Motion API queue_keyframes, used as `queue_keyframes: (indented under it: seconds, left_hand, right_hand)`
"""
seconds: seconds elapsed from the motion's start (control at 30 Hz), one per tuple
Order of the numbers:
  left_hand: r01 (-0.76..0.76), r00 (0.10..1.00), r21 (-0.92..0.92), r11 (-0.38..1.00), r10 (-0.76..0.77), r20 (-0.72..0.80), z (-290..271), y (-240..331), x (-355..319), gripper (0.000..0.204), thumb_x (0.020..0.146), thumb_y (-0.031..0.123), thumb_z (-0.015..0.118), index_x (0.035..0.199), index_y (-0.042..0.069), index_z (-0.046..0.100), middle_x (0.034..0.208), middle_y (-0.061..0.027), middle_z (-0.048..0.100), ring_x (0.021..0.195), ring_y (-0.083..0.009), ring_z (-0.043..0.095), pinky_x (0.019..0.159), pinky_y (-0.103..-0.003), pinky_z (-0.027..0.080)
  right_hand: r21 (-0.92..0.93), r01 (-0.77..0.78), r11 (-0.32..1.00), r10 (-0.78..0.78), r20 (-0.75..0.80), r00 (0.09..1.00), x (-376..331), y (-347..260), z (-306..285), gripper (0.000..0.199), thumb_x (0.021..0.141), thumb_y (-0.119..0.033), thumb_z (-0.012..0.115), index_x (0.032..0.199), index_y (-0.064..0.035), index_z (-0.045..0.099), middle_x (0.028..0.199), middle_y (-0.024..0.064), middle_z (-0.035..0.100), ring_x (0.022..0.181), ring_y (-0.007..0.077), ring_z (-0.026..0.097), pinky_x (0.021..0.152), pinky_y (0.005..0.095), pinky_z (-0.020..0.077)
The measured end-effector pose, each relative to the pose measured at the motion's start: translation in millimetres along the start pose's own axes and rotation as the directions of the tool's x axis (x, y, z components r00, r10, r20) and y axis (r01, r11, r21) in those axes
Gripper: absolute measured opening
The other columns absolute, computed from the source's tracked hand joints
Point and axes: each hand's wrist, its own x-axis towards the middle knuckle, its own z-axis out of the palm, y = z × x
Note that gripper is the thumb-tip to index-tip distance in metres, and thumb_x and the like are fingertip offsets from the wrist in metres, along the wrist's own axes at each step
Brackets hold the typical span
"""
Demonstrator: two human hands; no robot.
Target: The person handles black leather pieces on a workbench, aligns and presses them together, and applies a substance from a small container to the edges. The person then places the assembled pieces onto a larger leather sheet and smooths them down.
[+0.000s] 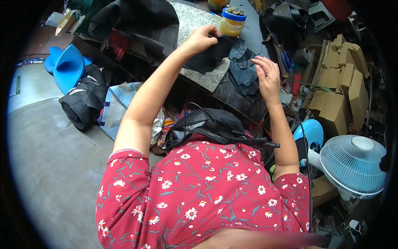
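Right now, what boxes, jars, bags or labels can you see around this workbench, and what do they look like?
Jar: far edge of the bench, round, amber with a blue lid.
Cardboard boxes: stacked at the right, plain brown, rectangular.
Woven bag: on the floor at the left, pale blue and white.
No screens or signs show.

This looks like a small, crowded craft workshop, likely for leather or shoe work. At the top centre of the frame a grey stone slab (195, 25) lies on a dark tabletop (240, 101) strewn with cut dark pieces (244, 70), beside a jar with a blue lid (233, 21). Stacked cardboard boxes (342, 83) fill the right side, with an electric fan (352, 164) at lower right. Rolled black material (83, 103) and blue plastic forms (68, 64) sit on the bare concrete floor (49, 166) at left.
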Motion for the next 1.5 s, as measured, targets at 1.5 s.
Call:
queue_keyframes:
  seconds: [1.5]
  left_hand:
    - [-0.195,0.919,0.391,0.899,0.307,-0.246,26,-3,70,0.069,0.067,0.028,0.082,0.126,0.008,0.052,0.112,-0.0211,0.058,0.109,-0.0394,0.057,0.092,-0.045,0.05]
  right_hand:
    - [-0.542,0.072,0.837,-0.081,0.006,0.997,69,-19,11,0.033,0.081,-0.051,0.071,0.101,-0.0256,0.074,0.126,0.0038,0.061,0.129,0.0276,0.047,0.107,0.0689,0.0218]
